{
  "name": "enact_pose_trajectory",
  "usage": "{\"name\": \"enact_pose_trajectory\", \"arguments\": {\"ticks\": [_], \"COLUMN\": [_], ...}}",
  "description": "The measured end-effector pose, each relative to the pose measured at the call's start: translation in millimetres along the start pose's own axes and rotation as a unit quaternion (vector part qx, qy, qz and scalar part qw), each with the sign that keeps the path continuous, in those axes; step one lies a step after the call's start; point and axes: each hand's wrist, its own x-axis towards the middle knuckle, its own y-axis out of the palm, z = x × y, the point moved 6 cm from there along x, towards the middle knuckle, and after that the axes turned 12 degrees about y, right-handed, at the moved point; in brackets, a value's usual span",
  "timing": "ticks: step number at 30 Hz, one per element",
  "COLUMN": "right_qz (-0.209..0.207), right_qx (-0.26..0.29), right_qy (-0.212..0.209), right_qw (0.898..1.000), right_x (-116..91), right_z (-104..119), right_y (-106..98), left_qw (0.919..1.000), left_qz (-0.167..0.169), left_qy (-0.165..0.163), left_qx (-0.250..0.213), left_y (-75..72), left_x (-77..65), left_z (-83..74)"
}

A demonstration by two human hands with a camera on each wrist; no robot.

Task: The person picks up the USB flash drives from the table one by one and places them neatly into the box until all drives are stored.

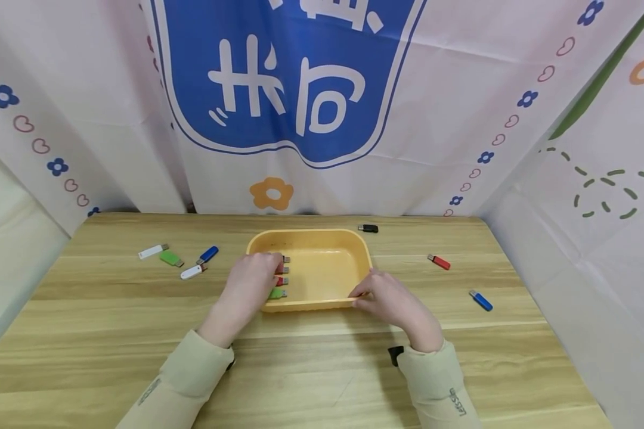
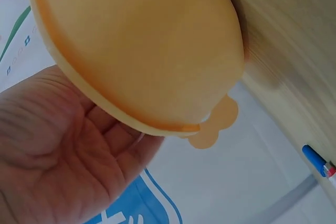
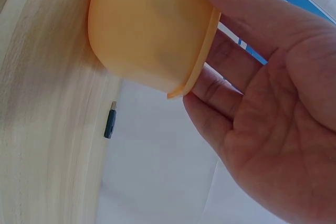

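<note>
A printed curtain (image 1: 220,179) hangs behind a wood-grain counter (image 1: 322,369), on which a yellow tray (image 1: 330,274) sits between scattered USB sticks. The right hand (image 1: 389,295) pinches the tray's near right corner, thumb outside and fingertips within; that hold should keep the tray from sliding. The left hand (image 1: 252,280) reaches over the left wall, fingers bent down inside among a row of sticks; whether it pinches one is hidden. Four metal ends line up there, pointing right, the green stick (image 1: 276,294) nearest the person. To place each neatly, it would be best to lower it flat, match that direction, and lift the fingers straight up so its neighbours stay aligned.
</note>
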Motion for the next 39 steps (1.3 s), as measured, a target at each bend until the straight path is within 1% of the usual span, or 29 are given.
{"name": "enact_pose_trajectory", "arguments": {"ticks": [2, 4, 8, 11, 15, 18, 20, 23, 26, 29, 33, 39], "right_qz": [0.001, 0.000, -0.003, -0.002, 0.001, 0.001, 0.001, 0.000, -0.001, -0.001, -0.001, -0.001], "right_qx": [0.001, 0.001, 0.003, 0.004, 0.003, 0.000, -0.002, -0.002, -0.002, -0.003, -0.004, -0.004], "right_qy": [0.000, 0.000, 0.001, 0.004, 0.009, 0.014, 0.016, 0.014, 0.013, 0.009, 0.003, 0.007], "right_qw": [1.000, 1.000, 1.000, 1.000, 1.000, 1.000, 1.000, 1.000, 1.000, 1.000, 1.000, 1.000], "right_x": [0.0, 0.0, 0.1, 0.1, 0.5, 0.9, 1.1, 1.1, 1.2, 1.3, 1.5, 1.5], "right_z": [-0.7, -1.3, -2.9, -4.1, -5.7, -6.8, -7.1, -7.0, -6.8, -6.1, -5.3, -4.7], "right_y": [0.1, 0.0, 0.2, 0.5, 0.6, 0.3, 0.1, -0.1, 0.2, 0.7, 0.8, 0.1], "left_qw": [0.9989, 0.9965, 0.9917, 0.9887, 0.9848, 0.9810, 0.9781, 0.9751, 0.9739, 0.9736, 0.9748, 0.9753], "left_qz": [-0.014, -0.024, -0.061, -0.096, -0.134, -0.162, -0.180, -0.197, -0.201, -0.199, -0.185, -0.170], "left_qy": [-0.005, -0.011, -0.015, -0.012, -0.024, -0.033, -0.031, -0.027, -0.019, -0.022, -0.040, -0.068], "left_qx": [-0.045, -0.080, -0.113, -0.114, -0.108, -0.102, -0.100, -0.099, -0.104, -0.110, -0.118, -0.124], "left_y": [-2.2, -4.4, -10.8, -18.6, -31.8, -40.3, -44.0, -46.9, -46.7, -46.6, -46.5, -44.7], "left_x": [-1.2, -2.3, -3.4, -5.2, -10.7, -16.7, -20.9, -26.5, -30.2, -34.9, -42.7, -55.0], "left_z": [0.1, 1.0, 5.6, 11.4, 24.0, 38.6, 49.8, 66.6, 81.7, 95.7, 112.6, 138.1]}}
